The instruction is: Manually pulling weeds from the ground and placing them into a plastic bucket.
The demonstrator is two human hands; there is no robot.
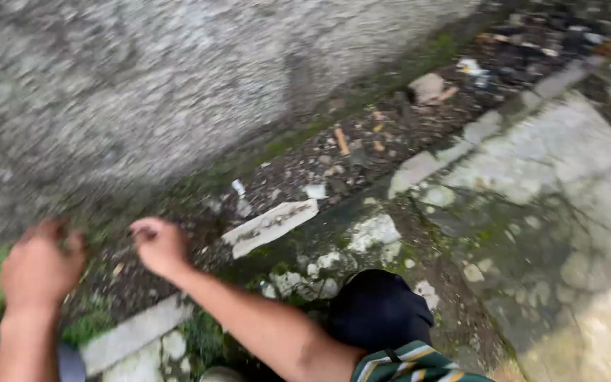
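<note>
**Both hands down in the debris strip at the foot of the wall**

Head view, blurred by motion. Lower left of frame: left hand point(39, 267) hangs knuckles-up over dark soil and moss, fingers curled under; whether it grips anything cannot be told. Just to its right, right hand point(158, 244) reaches into the litter-filled gutter point(334, 159), fingers bunched as if pinching something small, but nothing is visible between the tips. The two hands are near each other, not touching.

Just right of the right hand, centre frame: a flat pale slab fragment point(271, 225) lying askew on the soil. Rough grey wall point(143, 85) fills the upper left. Cracked mossy paving point(546, 198) takes the right side. Dark bent knee point(377, 310) at bottom centre.

Judgement: picking here goes best with fingertips low, lifting loose bits straight up, keeping clear of sharp shards among the scraps.
</note>
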